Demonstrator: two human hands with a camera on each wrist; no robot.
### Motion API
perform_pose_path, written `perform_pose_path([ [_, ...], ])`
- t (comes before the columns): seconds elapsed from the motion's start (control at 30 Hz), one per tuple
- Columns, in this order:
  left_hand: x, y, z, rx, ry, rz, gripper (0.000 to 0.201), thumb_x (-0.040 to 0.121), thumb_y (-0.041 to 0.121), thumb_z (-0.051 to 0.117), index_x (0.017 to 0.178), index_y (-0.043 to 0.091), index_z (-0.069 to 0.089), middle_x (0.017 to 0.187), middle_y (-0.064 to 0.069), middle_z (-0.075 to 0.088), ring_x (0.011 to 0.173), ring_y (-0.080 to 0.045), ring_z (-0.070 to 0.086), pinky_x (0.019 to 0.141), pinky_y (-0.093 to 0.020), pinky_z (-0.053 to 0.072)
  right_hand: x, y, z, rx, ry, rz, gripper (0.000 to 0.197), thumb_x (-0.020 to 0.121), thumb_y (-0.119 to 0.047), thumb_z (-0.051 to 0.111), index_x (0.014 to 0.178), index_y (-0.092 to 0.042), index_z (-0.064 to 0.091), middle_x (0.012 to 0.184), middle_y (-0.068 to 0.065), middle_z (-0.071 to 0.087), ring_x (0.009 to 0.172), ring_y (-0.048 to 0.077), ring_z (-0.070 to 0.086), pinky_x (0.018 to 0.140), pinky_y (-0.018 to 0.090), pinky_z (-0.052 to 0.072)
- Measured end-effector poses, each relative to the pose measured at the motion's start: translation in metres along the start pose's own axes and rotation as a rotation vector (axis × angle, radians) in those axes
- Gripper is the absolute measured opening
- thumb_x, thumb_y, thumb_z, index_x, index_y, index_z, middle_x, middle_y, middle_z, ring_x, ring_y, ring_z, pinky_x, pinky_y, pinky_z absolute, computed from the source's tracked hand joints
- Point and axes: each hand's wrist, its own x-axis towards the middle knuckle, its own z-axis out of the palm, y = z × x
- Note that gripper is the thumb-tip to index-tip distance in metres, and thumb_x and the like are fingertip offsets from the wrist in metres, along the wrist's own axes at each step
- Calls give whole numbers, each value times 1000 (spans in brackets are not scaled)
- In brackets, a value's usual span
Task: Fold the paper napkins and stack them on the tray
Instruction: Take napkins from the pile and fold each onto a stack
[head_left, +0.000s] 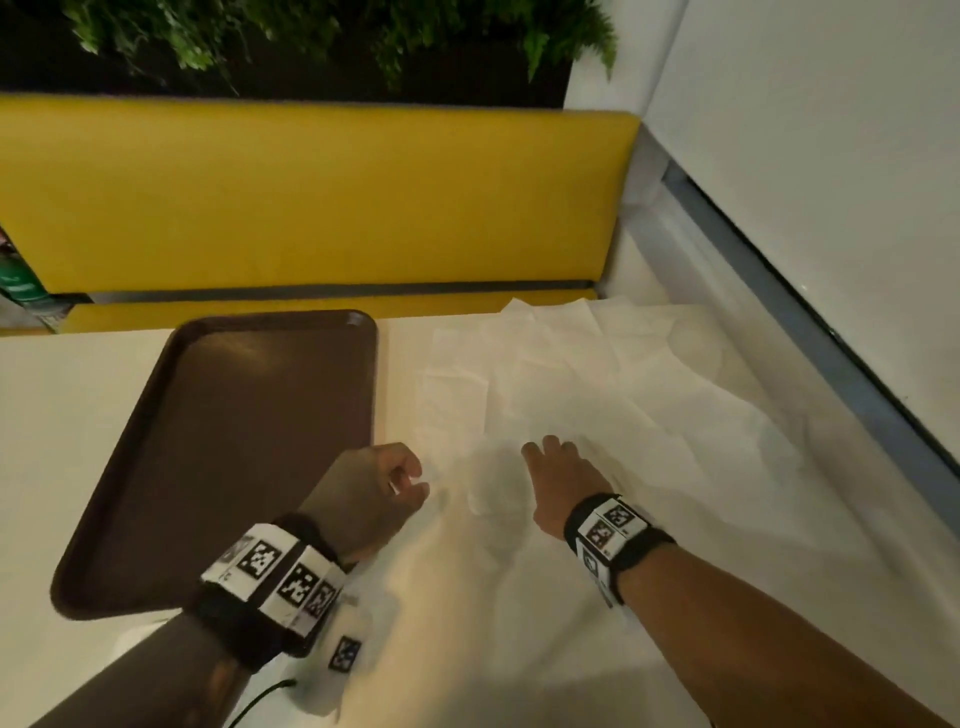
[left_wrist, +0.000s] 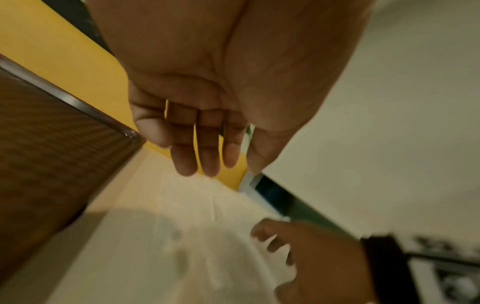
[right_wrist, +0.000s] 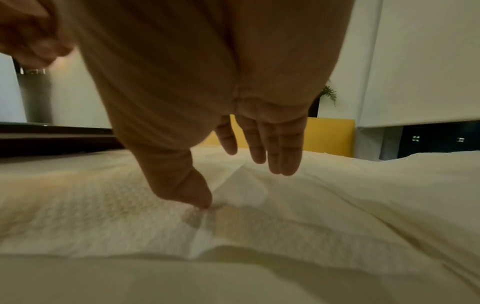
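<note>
Head view: unfolded napkins sprawl rightward beside tray.

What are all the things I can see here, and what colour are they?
Tray: one, dark brown, nothing on it, on the table left of the napkins.
Paper napkins: several, count unclear, white, spread unfolded and overlapping on the table's right side.
Table: one, cream.
Bench seat: one, yellow, behind the table.
Plant: green leaves, above the bench.
Wristbands: two, black with black-and-white square markers.
Left hand: hovering beside the tray, holding nothing.
Right hand: fingers straight, thumb touching a napkin.
</note>
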Motion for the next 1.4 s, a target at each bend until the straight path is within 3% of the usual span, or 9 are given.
perform_pose_path([
  [0.27, 45, 7, 48, 128, -115, -143, 25, 89, 34, 55, 111, 20, 55, 112, 0, 58, 98, -16, 56, 88, -29, 47, 5, -7, 6, -68, -14, -47, 48, 86, -1, 55, 131, -7, 42, 126, 16, 48, 110, 33, 51, 87, 40, 51],
  [0.63, 44, 6, 37, 31, -27, -104, 20, 87, 27, 60, 105, 20, 54, 96, 7, 56, 83, -11, 54, 74, -23, 43, -9, -3, -8, -80, 178, -98, 31, 91, 0, 41, 119, -10, 50, 111, 10, 58, 99, 26, 56, 80, 34, 46],
  [0.73, 41, 4, 32, -15, 17, -83, 24, 84, 27, 64, 104, 23, 52, 94, 9, 55, 82, -9, 54, 71, -21, 42, -17, -7, -27, -1, 318, -130, 32, 84, 3, 49, 112, -10, 55, 101, 8, 59, 88, 24, 57, 73, 33, 47],
  [0.87, 38, 4, 18, -90, 130, -1, 27, 81, 13, 63, 102, 25, 50, 97, 8, 54, 87, -10, 53, 77, -25, 48, -33, -5, -55, 62, 607, -242, 39, 52, 10, 75, 79, -13, 60, 64, 0, 52, 50, 15, 42, 45, 24, 37],
  [1.0, 40, 8, -9, -246, 308, -3, 23, 86, 3, 49, 98, 21, 53, 96, 3, 57, 85, -12, 54, 74, -25, 45, -51, 2, -84, 86, 708, -412, 35, 59, 9, 77, 83, -14, 65, 77, 1, 61, 61, 17, 55, 55, 30, 51],
  [1.13, 42, 9, -30, -433, 404, -34, 10, 94, 13, 48, 101, 17, 54, 90, 6, 59, 79, -3, 54, 67, -16, 39, -67, 11, -102, 212, 821, -597, 21, 73, 6, 61, 85, -11, 63, 92, 6, 66, 83, 17, 56, 69, 34, 54],
  [1.2, 44, 6, -34, -497, 336, -52, 15, 94, 22, 49, 108, 18, 52, 94, 10, 58, 87, -3, 55, 71, -19, 40, -69, 11, -104, 279, 903, -627, 22, 78, 3, 49, 89, -15, 54, 97, 8, 68, 88, 16, 55, 74, 32, 53],
  [1.3, 42, 4, -36, -694, 123, -76, 48, 76, 41, 56, 120, 24, 46, 105, 4, 59, 97, -10, 56, 77, -27, 42, -69, 8, -102, 458, 987, -597, 31, 80, 13, 50, 90, -16, 49, 96, 11, 70, 92, 12, 60, 80, 22, 52],
  [1.4, 36, 2, -31, -907, -46, -59, 64, 59, 43, 64, 118, 24, 52, 107, -1, 61, 103, -22, 58, 84, -37, 47, -66, 4, -102, 750, 936, -515, 38, 82, 18, 50, 91, -19, 52, 93, 2, 69, 97, -4, 60, 89, 11, 46],
])
